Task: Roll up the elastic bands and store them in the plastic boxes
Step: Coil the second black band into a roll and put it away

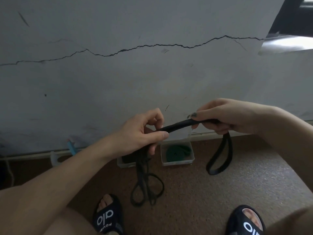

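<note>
— Behind everything we see a grey wall (pixel 152 78) with a long crack (pixel 135 47) running across it, and brown carpet (pixel 203 192) below.

— Our left hand (pixel 144 134) pinches one end of a black elastic band (pixel 179 125); our right hand (pixel 225 116) is closed around the other. A short length is stretched between them.

— From the left hand the rest hangs to the carpet in loose loops (pixel 147 189). A single loop (pixel 220 156) dangles under the right hand.

— Farther off, by the wall, a clear plastic box (pixel 176 162) holds a rolled green band (pixel 177 152). Left of it sits another box (pixel 125 162), partly hidden by our left hand.

— Near us, two black sandals: left (pixel 108 217), right (pixel 245 223).
</note>
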